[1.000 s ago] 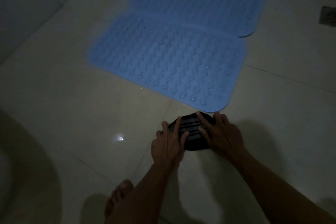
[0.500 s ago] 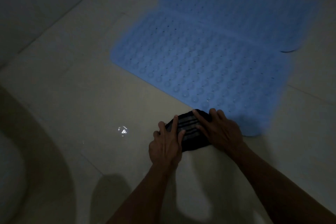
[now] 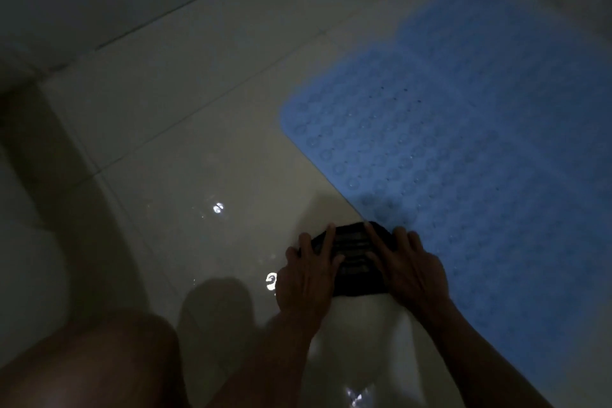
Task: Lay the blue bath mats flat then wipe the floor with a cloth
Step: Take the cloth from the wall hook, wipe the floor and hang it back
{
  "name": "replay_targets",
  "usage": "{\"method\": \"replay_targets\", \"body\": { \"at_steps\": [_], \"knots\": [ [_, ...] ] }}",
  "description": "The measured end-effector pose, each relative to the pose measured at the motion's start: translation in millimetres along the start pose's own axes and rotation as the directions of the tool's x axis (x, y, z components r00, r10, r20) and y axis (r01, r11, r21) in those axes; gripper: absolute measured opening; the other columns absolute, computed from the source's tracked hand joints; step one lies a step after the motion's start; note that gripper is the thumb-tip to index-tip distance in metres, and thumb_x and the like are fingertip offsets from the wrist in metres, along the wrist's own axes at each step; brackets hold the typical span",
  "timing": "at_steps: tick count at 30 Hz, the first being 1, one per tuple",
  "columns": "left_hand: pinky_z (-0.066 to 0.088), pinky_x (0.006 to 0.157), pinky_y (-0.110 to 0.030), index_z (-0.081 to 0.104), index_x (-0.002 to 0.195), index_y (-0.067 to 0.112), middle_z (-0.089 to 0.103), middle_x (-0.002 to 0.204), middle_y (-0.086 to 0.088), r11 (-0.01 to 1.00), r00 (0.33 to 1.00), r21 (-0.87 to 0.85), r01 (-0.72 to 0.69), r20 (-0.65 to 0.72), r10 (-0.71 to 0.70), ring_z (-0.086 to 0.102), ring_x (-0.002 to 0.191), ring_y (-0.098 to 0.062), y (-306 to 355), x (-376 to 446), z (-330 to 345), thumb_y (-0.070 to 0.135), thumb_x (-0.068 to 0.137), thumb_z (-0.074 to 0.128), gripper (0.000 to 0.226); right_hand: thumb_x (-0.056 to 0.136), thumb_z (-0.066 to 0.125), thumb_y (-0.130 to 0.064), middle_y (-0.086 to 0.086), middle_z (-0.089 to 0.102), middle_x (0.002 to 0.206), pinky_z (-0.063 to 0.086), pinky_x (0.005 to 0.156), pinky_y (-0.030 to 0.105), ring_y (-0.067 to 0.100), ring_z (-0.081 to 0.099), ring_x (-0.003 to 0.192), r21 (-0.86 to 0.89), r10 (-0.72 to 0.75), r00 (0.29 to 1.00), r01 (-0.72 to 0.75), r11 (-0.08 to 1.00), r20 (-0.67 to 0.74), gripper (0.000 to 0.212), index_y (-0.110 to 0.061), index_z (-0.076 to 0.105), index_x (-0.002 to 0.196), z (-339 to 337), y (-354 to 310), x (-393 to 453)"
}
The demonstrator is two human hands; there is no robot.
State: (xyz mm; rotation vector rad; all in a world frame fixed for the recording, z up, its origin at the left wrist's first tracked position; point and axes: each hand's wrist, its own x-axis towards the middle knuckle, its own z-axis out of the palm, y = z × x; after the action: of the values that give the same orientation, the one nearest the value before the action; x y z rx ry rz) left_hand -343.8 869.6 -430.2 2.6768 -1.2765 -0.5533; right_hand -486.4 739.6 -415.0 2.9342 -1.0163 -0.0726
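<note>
A bare knee [image 3: 99, 358] filled the near corner. Just beyond, the left hand [image 3: 306, 278] and right hand [image 3: 409, 270] pressed flat, fingers straight, on a dark striped cloth [image 3: 356, 258] on the glossy tiled floor [image 3: 185, 149]. The cloth's far edge touched the flat-lying blue bath mat [image 3: 463, 149].

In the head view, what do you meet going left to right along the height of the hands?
Left hand pressing flat on the cloth → dark striped cloth on the floor → right hand also flat on the cloth → blue bath mat.
</note>
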Motion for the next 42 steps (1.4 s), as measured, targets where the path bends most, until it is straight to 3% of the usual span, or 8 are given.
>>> {"method": "replay_targets", "body": {
  "at_steps": [6, 9, 17, 24, 27, 36, 40, 42],
  "knots": [
    [0.049, 0.064, -0.037, -0.001, 0.154, 0.049, 0.03, 0.145, -0.005, 0.995, 0.997, 0.07, 0.071, 0.003, -0.071, 0.048, 0.113, -0.026, -20, 26, -13, 0.062, 0.101, 0.021, 0.059, 0.097, 0.042, -0.048, 0.014, 0.063, 0.098, 0.043, 0.038, 0.03, 0.03, 0.061, 0.078, 0.016, -0.071, 0.997, 0.071, 0.997, -0.028, 0.05, -0.026, 0.056, 0.139, -4, -13, 48],
    [0.039, 0.057, -0.033, 0.003, 0.155, 0.048, 0.033, 0.14, -0.003, 0.989, 0.993, 0.095, 0.115, -0.023, -0.113, 0.049, 0.109, -0.024, -33, 39, -23, 0.064, 0.1, 0.021, 0.06, 0.096, 0.039, -0.048, 0.013, 0.064, 0.096, 0.045, 0.037, 0.03, 0.029, 0.062, 0.077, 0.07, -0.094, 0.995, 0.095, 0.993, -0.02, 0.05, -0.026, 0.058, 0.137, -6, -23, 73],
    [0.044, 0.064, -0.036, -0.006, 0.15, 0.055, 0.026, 0.136, 0.0, 0.938, 0.938, 0.014, 0.346, -0.029, -0.345, 0.043, 0.114, -0.025, -48, 61, -43, 0.064, 0.099, 0.02, 0.058, 0.095, 0.042, -0.05, 0.01, 0.061, 0.094, 0.041, 0.039, 0.031, 0.028, 0.059, 0.079, 0.137, -0.245, 0.969, 0.247, 0.959, -0.03, 0.05, -0.028, 0.056, 0.138, -7, -39, 134],
    [0.051, 0.068, -0.038, -0.007, 0.151, 0.053, 0.028, 0.135, -0.003, 0.891, 0.89, 0.039, 0.453, -0.067, -0.45, 0.046, 0.109, -0.026, -46, 95, -60, 0.062, 0.1, 0.018, 0.057, 0.09, 0.058, -0.051, 0.009, 0.059, 0.102, 0.047, 0.045, 0.034, 0.028, 0.059, 0.09, 0.199, -0.243, 0.97, 0.232, 0.952, 0.031, 0.054, -0.034, 0.052, 0.14, -6, -44, 182],
    [0.047, 0.069, -0.039, -0.006, 0.151, 0.053, 0.027, 0.136, -0.004, 0.871, 0.873, 0.047, 0.488, -0.026, -0.488, 0.045, 0.11, -0.028, -48, 110, -71, 0.062, 0.1, 0.019, 0.058, 0.087, 0.064, -0.049, 0.01, 0.06, 0.102, 0.049, 0.046, 0.034, 0.028, 0.059, 0.094, 0.233, -0.231, 0.97, 0.207, 0.95, 0.08, 0.054, -0.032, 0.054, 0.138, -11, -53, 194],
    [0.044, 0.067, -0.038, -0.006, 0.15, 0.056, 0.027, 0.138, -0.004, 0.896, 0.9, 0.109, 0.431, 0.016, -0.435, 0.046, 0.112, -0.029, -78, 154, -89, 0.064, 0.099, 0.019, 0.057, 0.089, 0.063, -0.048, 0.012, 0.061, 0.101, 0.05, 0.046, 0.034, 0.029, 0.061, 0.087, 0.181, -0.19, 0.98, 0.178, 0.967, 0.054, 0.054, -0.027, 0.055, 0.138, -4, -67, 226],
    [0.042, 0.063, -0.036, -0.003, 0.15, 0.057, 0.029, 0.136, -0.002, 0.919, 0.93, 0.151, 0.364, -0.017, -0.366, 0.047, 0.11, -0.027, -98, 181, -102, 0.065, 0.098, 0.02, 0.057, 0.093, 0.051, -0.049, 0.009, 0.061, 0.1, 0.047, 0.044, 0.033, 0.029, 0.061, 0.082, 0.139, -0.125, 0.99, 0.116, 0.983, 0.059, 0.049, -0.031, 0.054, 0.139, -7, -83, 247],
    [0.044, 0.063, -0.036, -0.001, 0.15, 0.057, 0.031, 0.135, -0.002, 0.935, 0.952, 0.177, 0.307, -0.042, -0.304, 0.049, 0.109, -0.027, -109, 201, -111, 0.066, 0.098, 0.02, 0.057, 0.089, 0.059, -0.049, 0.008, 0.061, 0.1, 0.048, 0.043, 0.033, 0.03, 0.06, 0.079, 0.15, -0.092, 0.993, 0.081, 0.985, 0.07, 0.051, -0.032, 0.055, 0.137, -11, -90, 261]
  ]
}}
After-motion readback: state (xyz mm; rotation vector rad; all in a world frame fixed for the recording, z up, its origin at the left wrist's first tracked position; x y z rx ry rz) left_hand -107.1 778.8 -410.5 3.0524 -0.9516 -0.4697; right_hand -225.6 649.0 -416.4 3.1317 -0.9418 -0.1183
